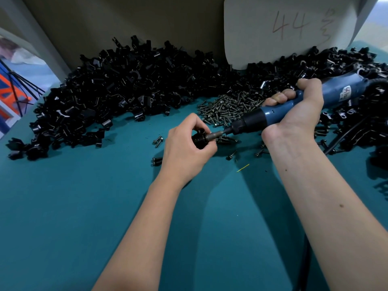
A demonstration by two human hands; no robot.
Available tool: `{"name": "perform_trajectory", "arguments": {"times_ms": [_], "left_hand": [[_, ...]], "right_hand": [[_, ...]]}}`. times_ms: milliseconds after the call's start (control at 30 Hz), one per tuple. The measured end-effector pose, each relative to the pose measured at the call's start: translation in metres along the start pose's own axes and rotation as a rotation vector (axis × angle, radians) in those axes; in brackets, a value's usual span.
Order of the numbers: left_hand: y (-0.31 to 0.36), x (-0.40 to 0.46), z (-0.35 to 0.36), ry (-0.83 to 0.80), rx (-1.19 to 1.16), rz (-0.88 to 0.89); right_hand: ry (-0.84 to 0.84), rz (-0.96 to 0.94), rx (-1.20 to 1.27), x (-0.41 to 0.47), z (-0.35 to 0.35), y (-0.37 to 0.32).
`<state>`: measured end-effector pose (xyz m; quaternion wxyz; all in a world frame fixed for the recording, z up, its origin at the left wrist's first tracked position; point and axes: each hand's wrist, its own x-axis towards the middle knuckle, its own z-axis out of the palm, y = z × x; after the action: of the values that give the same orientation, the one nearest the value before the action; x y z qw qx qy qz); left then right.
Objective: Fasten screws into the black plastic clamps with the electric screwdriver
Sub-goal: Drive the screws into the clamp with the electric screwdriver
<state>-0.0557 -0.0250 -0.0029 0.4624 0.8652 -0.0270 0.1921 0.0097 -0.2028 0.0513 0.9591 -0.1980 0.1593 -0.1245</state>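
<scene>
At the far left, the clamp pile (117, 85) banks up against a cardboard wall (147, 24) and spreads along the back of the teal tabletop (73, 206). Left of center, my left hand (186, 148) holds one clamp (200, 139) just above the tabletop, my fingers (196, 122) curled tight around its small black body so the screw hole faces right. The piece looks light, stiff and smooth, likely to spin under torque, so I judge the safest hold is across its flat sides, clear of the hole. The driver's bit (218, 134) runs in from the right and meets the clamp at my fingertips; the screw itself is hidden between bit and plastic. Beyond the bit lies the screw heap (228, 110), with loose screws (157, 141) scattered on the tabletop near my hand. To the right, my right hand (296, 114) wraps closed around the blue screwdriver (315, 97), gripping its barrel just behind the black collar, the tool tilted down toward the left. It looks heavier than the clamp and wants a full-fist hold. Its cord (344, 135) trails off through more clamps at the right edge, below a card (294, 28) marked 44.
</scene>
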Motion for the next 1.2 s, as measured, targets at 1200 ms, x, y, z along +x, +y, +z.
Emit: {"name": "perform_trajectory", "arguments": {"times_ms": [1200], "left_hand": [[-0.0018, -0.0017, 0.0037, 0.028, 0.111, 0.141]], "right_hand": [[-0.013, 0.026, -0.043, 0.0061, -0.0035, -0.0060]]}}
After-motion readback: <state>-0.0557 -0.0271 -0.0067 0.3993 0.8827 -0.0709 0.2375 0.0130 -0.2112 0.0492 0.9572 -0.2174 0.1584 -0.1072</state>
